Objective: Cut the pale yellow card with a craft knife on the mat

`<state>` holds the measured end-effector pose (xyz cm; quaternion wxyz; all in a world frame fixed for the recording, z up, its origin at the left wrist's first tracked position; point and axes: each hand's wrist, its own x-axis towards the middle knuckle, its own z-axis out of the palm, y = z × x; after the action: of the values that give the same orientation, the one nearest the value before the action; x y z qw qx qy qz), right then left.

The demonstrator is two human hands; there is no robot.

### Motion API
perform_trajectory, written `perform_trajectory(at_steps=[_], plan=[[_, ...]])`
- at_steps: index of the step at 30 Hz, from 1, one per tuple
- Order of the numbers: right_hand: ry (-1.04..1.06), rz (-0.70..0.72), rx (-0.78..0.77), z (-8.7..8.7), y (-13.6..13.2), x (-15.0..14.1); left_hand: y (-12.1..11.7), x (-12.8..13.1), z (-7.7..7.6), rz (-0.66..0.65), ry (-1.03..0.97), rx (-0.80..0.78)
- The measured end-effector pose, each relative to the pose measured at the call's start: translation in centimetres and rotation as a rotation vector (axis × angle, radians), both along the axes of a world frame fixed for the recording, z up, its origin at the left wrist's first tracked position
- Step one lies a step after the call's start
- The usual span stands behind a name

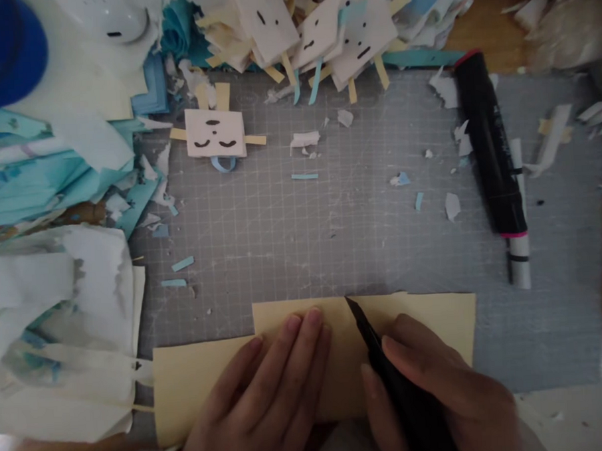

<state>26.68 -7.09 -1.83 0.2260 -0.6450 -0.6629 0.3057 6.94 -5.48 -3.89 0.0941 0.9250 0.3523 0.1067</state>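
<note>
Yellow paper (202,376) lies across the near edge of a grey gridded cutting mat (262,240). My left hand (268,386) rests flat on this paper with its fingers stretched out side by side. Closed around a black craft knife (402,387), my right hand (447,385) is over the right part of the paper. The knife's dark blade tip touches or hovers just at the paper's far edge; I cannot tell which. Farther off on the mat lies a small white paper figure (215,133) with a drawn face, yellow strips and a blue loop.
A black marker (491,144) lies at the mat's right. Several paper figures with faces (362,36) are heaped at the back. Teal paper (25,191) and white scraps (98,261) crowd the left. A white earphone case (107,14) and a blue round object (4,52) stand back left.
</note>
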Motion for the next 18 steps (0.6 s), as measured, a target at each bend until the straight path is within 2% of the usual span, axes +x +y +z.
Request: perform_trajectory(at_steps=[7, 13, 18], plan=[[-0.113, -0.016, 0.196, 0.2, 1.6, -1.2, 0.1, 0.0, 0.1, 0.022, -0.021, -0.031], [-0.147, 0.02, 0.155, 0.3, 1.7, -1.4, 0.1, 0.1, 0.1, 0.027, -0.017, -0.021], [-0.109, -0.029, 0.175, 0.1, 1.4, -1.7, 0.0, 0.2, 0.3, 0.038, -0.01, -0.041]])
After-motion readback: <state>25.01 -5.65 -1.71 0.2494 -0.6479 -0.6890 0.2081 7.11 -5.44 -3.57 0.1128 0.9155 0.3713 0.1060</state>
